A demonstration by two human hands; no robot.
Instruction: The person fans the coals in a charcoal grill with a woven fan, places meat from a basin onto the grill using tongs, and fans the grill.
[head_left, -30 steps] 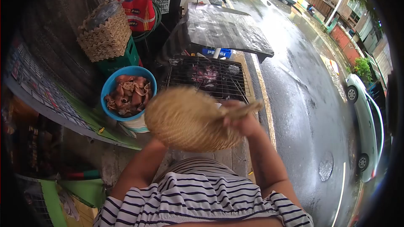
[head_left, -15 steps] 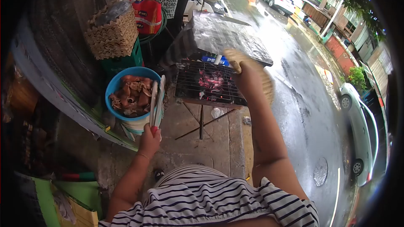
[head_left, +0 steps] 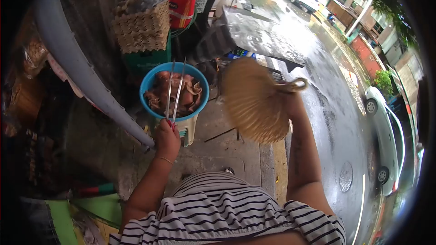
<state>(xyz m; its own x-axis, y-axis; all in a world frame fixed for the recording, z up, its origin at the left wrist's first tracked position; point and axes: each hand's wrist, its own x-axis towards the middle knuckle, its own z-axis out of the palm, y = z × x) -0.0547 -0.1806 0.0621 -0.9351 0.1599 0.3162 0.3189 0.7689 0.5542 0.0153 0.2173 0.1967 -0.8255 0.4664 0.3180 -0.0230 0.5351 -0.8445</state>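
Observation:
My left hand (head_left: 167, 141) is closed around the red end of a pair of metal tongs (head_left: 178, 91), whose two arms point up over a blue basin (head_left: 144, 101). Brown pieces of meat (head_left: 160, 91) fill the basin, which rests on a pale stool (head_left: 189, 131). In my right hand (head_left: 292, 102) is the looped handle of a round woven fan (head_left: 254, 102). The fan hides nearly all of the grill behind it. A dark, shiny sheet (head_left: 268, 34) slopes above the grill area.
A woven tray stack (head_left: 141, 27) sits on a green crate (head_left: 147, 60) behind the basin, beside a red bag (head_left: 182, 7). A grey curved edge (head_left: 91, 70) runs along the left. On the right lies a wet road (head_left: 329, 122) with a parked car (head_left: 385, 140).
The fan has swung from low centre to the grill's right side, then back left over it. My left hand, hidden earlier, now shows with the tongs over the basin. The view has shifted left.

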